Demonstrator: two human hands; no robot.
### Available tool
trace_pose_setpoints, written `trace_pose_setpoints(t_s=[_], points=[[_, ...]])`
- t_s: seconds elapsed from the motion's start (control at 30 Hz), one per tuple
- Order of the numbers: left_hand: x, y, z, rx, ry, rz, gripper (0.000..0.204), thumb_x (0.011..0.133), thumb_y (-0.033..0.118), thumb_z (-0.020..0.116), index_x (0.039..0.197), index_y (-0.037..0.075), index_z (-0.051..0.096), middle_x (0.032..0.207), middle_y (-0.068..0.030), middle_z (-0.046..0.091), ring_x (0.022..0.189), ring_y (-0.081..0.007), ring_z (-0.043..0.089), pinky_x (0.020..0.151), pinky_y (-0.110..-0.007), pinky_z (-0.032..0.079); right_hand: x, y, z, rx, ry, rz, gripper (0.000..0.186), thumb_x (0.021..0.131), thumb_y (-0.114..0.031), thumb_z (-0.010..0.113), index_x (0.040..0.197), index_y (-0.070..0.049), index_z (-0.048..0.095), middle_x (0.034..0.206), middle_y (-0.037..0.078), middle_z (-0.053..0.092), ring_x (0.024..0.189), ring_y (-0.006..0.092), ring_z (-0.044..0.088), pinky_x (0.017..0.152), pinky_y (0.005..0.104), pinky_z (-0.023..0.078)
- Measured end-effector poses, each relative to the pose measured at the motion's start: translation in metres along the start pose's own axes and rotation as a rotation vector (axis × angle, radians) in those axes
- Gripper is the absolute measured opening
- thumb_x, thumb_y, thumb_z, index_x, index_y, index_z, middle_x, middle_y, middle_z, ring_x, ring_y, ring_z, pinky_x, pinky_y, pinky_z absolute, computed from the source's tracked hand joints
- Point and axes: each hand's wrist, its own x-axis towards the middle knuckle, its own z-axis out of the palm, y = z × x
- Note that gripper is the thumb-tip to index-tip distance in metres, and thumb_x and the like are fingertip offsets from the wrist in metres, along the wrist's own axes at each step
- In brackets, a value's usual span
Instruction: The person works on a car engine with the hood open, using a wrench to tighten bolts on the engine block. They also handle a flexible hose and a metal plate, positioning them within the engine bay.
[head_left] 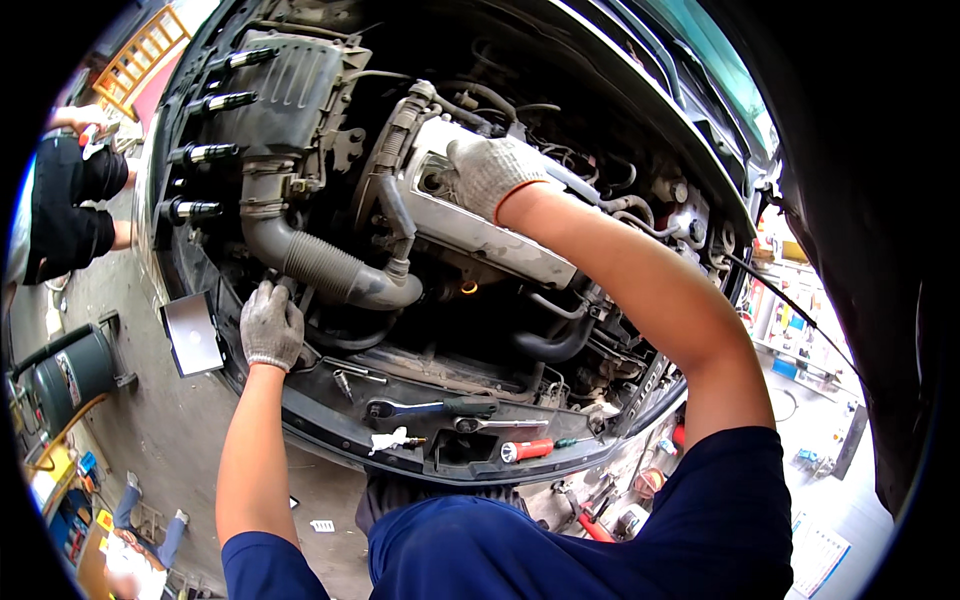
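My right hand, in a pale knitted glove, rests on the silver engine cover, next to a round opening. Its fingers are curled, and whatever they grip is hidden beneath the hand. In a matching glove, my left hand lies on the front edge of the engine bay, fingers stretched out, beside the ribbed intake hose. Several black ignition coils are lined up along the left side, by the air filter box.
Along the front panel lie a ratchet, a wrench, a red flashlight and a white crumpled rag. A tablet-like panel sits at the left edge. Another person stands at the far left. The raised hood hangs at right.
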Motion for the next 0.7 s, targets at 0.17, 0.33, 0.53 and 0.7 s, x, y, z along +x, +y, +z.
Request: trace_pose_setpoints(t_s=[0.17, 0.33, 0.53, 0.7], points=[[-0.001, -0.001, -0.001, -0.005, -0.014, -0.03, 0.023, 0.092, 0.015, 0.066, 0.111, 0.004, 0.071, 0.111, -0.0206, 0.067, 0.107, -0.0422, 0.067, 0.094, -0.055, 0.055, -0.009, -0.001, -0.023, -0.041, 0.021, -0.185, 0.035, 0.101, -0.008, 0.07, 0.135, 0.0, 0.066, 0.11, 0.024, 0.078, 0.106, 0.0394, 0.079, 0.091, 0.0491, 0.065], [-0.004, -0.005, 0.0, -0.02, 0.072, -0.013, 0.016, 0.091, 0.015, 0.068, 0.103, 0.004, 0.07, 0.107, -0.018, 0.068, 0.104, -0.04, 0.068, 0.093, -0.053, 0.057, -0.006, -0.003, -0.015, -0.074, 0.01, -0.197, 0.026, 0.11, -0.024, 0.064, 0.119, -0.001, 0.072, 0.101, 0.023, 0.081, 0.099, 0.0408, 0.081, 0.086, 0.0507, 0.065], [-0.006, -0.007, -0.006, -0.007, -0.016, -0.073, 0.014, 0.09, 0.019, 0.071, 0.099, 0.008, 0.07, 0.111, -0.016, 0.07, 0.109, -0.0373, 0.069, 0.096, -0.052, 0.056, -0.006, -0.014, -0.014, -0.151, 0.019, 0.033, 0.036, 0.111, -0.037, 0.066, 0.12, -0.003, 0.072, 0.099, 0.025, 0.08, 0.097, 0.0432, 0.081, 0.085, 0.0552, 0.063], [-0.009, -0.01, -0.001, -0.062, 0.024, -0.063, 0.017, 0.09, 0.019, 0.072, 0.102, 0.008, 0.074, 0.12, -0.0166, 0.074, 0.112, -0.0362, 0.07, 0.099, -0.049, 0.056, -0.009, 0.005, 0.006, -0.288, 0.147, -0.262, 0.022, 0.108, -0.014, 0.062, 0.126, -0.003, 0.067, 0.111, 0.028, 0.077, 0.101, 0.0445, 0.078, 0.086, 0.0562, 0.063]])
